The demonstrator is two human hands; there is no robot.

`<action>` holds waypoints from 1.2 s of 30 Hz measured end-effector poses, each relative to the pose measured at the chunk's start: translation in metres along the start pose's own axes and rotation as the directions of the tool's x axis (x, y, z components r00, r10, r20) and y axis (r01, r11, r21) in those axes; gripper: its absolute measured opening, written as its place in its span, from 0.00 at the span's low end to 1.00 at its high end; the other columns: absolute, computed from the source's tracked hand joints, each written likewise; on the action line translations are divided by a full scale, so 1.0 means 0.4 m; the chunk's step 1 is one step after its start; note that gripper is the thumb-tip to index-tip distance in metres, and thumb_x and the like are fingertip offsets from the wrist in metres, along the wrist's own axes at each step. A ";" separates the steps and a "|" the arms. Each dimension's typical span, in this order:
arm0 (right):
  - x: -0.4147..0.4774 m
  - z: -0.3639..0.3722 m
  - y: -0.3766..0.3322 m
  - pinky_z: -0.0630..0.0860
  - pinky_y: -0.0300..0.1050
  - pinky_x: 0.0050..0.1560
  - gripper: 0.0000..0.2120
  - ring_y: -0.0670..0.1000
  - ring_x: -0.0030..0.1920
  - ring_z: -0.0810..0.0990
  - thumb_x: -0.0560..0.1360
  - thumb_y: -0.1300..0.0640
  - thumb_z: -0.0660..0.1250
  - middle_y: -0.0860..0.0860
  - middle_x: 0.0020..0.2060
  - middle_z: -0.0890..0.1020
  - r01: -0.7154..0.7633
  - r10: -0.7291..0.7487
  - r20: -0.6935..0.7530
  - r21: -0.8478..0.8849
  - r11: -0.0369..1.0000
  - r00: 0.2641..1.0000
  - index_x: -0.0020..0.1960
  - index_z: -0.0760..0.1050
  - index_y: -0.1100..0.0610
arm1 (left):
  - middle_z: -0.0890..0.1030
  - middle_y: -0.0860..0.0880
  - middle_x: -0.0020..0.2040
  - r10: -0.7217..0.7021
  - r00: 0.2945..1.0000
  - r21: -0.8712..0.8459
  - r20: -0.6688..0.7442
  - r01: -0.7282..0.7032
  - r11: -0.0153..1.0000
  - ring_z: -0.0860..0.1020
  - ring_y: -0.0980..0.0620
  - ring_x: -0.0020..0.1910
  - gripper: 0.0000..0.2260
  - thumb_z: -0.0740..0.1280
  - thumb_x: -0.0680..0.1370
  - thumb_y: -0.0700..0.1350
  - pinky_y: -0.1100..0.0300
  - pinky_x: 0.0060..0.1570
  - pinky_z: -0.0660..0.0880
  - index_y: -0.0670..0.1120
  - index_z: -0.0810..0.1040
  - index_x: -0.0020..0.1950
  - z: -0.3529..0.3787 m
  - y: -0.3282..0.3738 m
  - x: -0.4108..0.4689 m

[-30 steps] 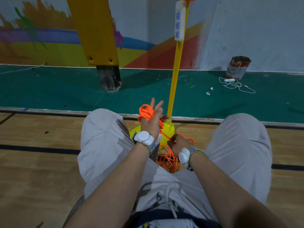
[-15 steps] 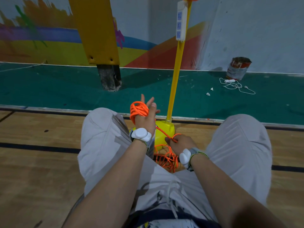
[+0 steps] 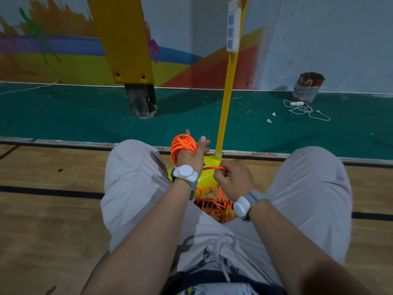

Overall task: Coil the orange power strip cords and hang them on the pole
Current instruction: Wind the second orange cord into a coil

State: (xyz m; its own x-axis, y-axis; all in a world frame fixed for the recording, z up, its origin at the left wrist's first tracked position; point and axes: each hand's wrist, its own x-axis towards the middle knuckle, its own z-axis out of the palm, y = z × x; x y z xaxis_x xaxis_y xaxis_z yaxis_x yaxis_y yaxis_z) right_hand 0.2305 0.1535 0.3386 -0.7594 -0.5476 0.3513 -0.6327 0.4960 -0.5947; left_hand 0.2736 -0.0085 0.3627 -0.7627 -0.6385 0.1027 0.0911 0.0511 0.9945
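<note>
The wooden floor [image 3: 53,209] meets a green strip of court [image 3: 63,116] ahead, below a painted wall. A person sits with knees apart in pale trousers [image 3: 136,188], and between the knees stands the yellow pole [image 3: 227,99] on its yellow base [image 3: 207,175]. A broad yellow pillar [image 3: 125,39] rises further left. A battered paint can [image 3: 308,86] and a white cable [image 3: 306,109] lie well to the right. High on the pole hangs a white power strip [image 3: 233,26]

The orange cord lies in two parts. A loose heap [image 3: 212,203] sits on the floor between the thighs, just this side of the base. A tight coil [image 3: 183,144] is wound round the left hand [image 3: 190,158], whose fingers stand straight and spread, carrying the loops rather than clutching them. The right hand [image 3: 234,180], just beside it and lower, has its fingers curled, pinching one strand [image 3: 212,167] that runs nearly level leftward to the left wrist

The next wrap likely turns on this: the coil lies left of and slightly above the pinch, its loops running lengthwise from wrist to fingertips, pointing away from the person. The right hand is nearer both the slack and the pole, so it looks placed to feed cord across

No brand or lettering can be read on the strip, the can or the white wrist devices [image 3: 184,173]
</note>
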 end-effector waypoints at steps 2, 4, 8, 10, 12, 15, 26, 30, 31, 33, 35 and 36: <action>0.000 -0.005 -0.005 0.61 0.49 0.42 0.09 0.51 0.34 0.69 0.77 0.49 0.61 0.48 0.30 0.70 0.056 -0.057 -0.038 -0.021 0.998 0.998 0.39 0.67 0.48 | 0.90 0.49 0.53 -0.057 0.998 -0.037 0.036 0.058 0.998 0.88 0.44 0.51 0.19 0.68 0.85 0.58 0.42 0.59 0.83 0.50 0.81 0.72 0.015 0.005 -0.012; 0.000 -0.009 -0.007 0.66 0.53 0.46 0.06 0.52 0.38 0.71 0.80 0.51 0.60 0.45 0.33 0.71 0.089 -0.094 -0.075 -0.073 0.993 0.993 0.44 0.68 0.46 | 0.89 0.48 0.48 -0.129 0.988 -0.047 0.085 0.133 0.990 0.87 0.44 0.47 0.11 0.70 0.85 0.57 0.44 0.58 0.83 0.61 0.89 0.45 0.026 0.008 -0.021; 0.005 -0.009 -0.007 0.68 0.54 0.48 0.06 0.57 0.46 0.78 0.87 0.45 0.56 0.45 0.41 0.80 0.125 -0.137 -0.078 -0.148 0.981 0.987 0.55 0.70 0.45 | 0.68 0.57 0.32 -0.108 0.986 0.208 0.126 0.080 0.975 0.68 0.52 0.33 0.23 0.70 0.76 0.71 0.45 0.44 0.74 0.55 0.69 0.34 0.031 -0.020 -0.007; 0.006 -0.012 -0.005 0.68 0.52 0.47 0.09 0.57 0.45 0.80 0.86 0.41 0.59 0.45 0.41 0.82 0.109 -0.122 -0.105 -0.118 0.987 0.987 0.57 0.71 0.46 | 0.65 0.53 0.26 -0.115 0.985 0.243 0.130 0.081 0.967 0.65 0.49 0.27 0.29 0.70 0.79 0.68 0.49 0.37 0.68 0.51 0.63 0.31 0.028 -0.028 -0.003; 0.004 -0.020 -0.002 0.68 0.49 0.44 0.13 0.53 0.39 0.79 0.83 0.38 0.64 0.43 0.34 0.77 0.076 -0.081 -0.146 -0.036 0.996 0.986 0.56 0.70 0.46 | 0.73 0.49 0.24 -0.165 0.975 0.252 0.150 0.123 0.960 0.73 0.44 0.24 0.33 0.67 0.80 0.70 0.49 0.34 0.74 0.43 0.68 0.31 0.024 -0.023 -0.007; 0.004 -0.032 -0.002 0.69 0.50 0.43 0.19 0.49 0.35 0.74 0.77 0.34 0.70 0.43 0.32 0.72 0.014 -0.004 -0.188 0.051 0.999 0.982 0.53 0.66 0.44 | 0.84 0.37 0.34 -0.299 0.926 0.256 0.230 0.238 0.937 0.85 0.35 0.36 0.45 0.59 0.74 0.81 0.39 0.48 0.84 0.37 0.81 0.38 0.019 -0.017 -0.010; 0.008 -0.010 0.030 0.77 0.62 0.56 0.10 0.51 0.52 0.79 0.83 0.39 0.63 0.42 0.51 0.79 0.009 0.000 -0.185 0.049 0.999 0.983 0.58 0.68 0.42 | 0.72 0.42 0.31 -0.293 0.912 0.123 0.286 0.268 0.956 0.71 0.46 0.27 0.28 0.72 0.77 0.70 0.54 0.32 0.70 0.44 0.76 0.41 0.030 -0.012 -0.022; 0.013 0.005 0.057 0.75 0.62 0.56 0.13 0.56 0.55 0.78 0.80 0.59 0.63 0.44 0.52 0.79 -0.055 0.055 -0.077 -0.002 0.998 0.995 0.60 0.69 0.44 | 0.70 0.45 0.30 -0.268 0.912 0.043 0.310 0.268 0.962 0.68 0.47 0.26 0.14 0.79 0.78 0.53 0.57 0.30 0.66 0.45 0.82 0.41 0.032 -0.016 -0.015; 0.015 0.009 0.063 0.76 0.61 0.55 0.15 0.57 0.55 0.78 0.80 0.62 0.62 0.46 0.53 0.79 -0.092 0.091 -0.036 -0.036 0.995 0.995 0.59 0.68 0.44 | 0.71 0.46 0.30 -0.266 0.913 0.016 0.310 0.275 0.961 0.68 0.47 0.26 0.08 0.79 0.78 0.48 0.58 0.29 0.66 0.45 0.85 0.48 0.031 -0.015 -0.015; 0.021 0.012 0.076 0.76 0.58 0.52 0.14 0.61 0.57 0.78 0.82 0.62 0.60 0.49 0.55 0.80 -0.174 0.178 0.035 -0.097 0.980 0.983 0.56 0.67 0.43 | 0.72 0.47 0.29 -0.274 0.913 0.033 0.302 0.277 0.960 0.70 0.48 0.25 0.12 0.79 0.77 0.43 0.59 0.26 0.67 0.44 0.85 0.59 0.026 -0.021 -0.012; 0.027 0.011 0.086 0.73 0.52 0.46 0.09 0.63 0.55 0.80 0.84 0.60 0.59 0.52 0.56 0.83 -0.219 0.222 0.030 -0.084 0.972 0.974 0.58 0.69 0.46 | 0.74 0.44 0.29 -0.278 0.912 0.112 0.302 0.256 0.960 0.70 0.49 0.23 0.12 0.79 0.77 0.42 0.61 0.23 0.67 0.46 0.84 0.59 0.023 -0.014 -0.018; 0.028 0.008 0.084 0.72 0.51 0.45 0.07 0.62 0.54 0.81 0.85 0.58 0.60 0.53 0.55 0.84 -0.226 0.225 -0.014 -0.035 0.974 0.974 0.60 0.71 0.48 | 0.75 0.43 0.28 -0.280 0.911 0.161 0.302 0.241 0.957 0.69 0.50 0.21 0.08 0.79 0.77 0.43 0.63 0.21 0.66 0.47 0.83 0.53 0.022 -0.011 -0.022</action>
State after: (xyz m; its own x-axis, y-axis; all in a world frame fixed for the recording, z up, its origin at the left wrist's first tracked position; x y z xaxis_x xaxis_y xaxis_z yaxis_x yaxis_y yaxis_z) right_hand 0.2012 0.1617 0.3204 -0.8845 -0.4121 0.2185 -0.4499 0.6299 -0.6331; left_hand 0.2740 0.0037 0.3578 -0.9138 -0.3646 -0.1790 -0.1994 0.0189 0.9797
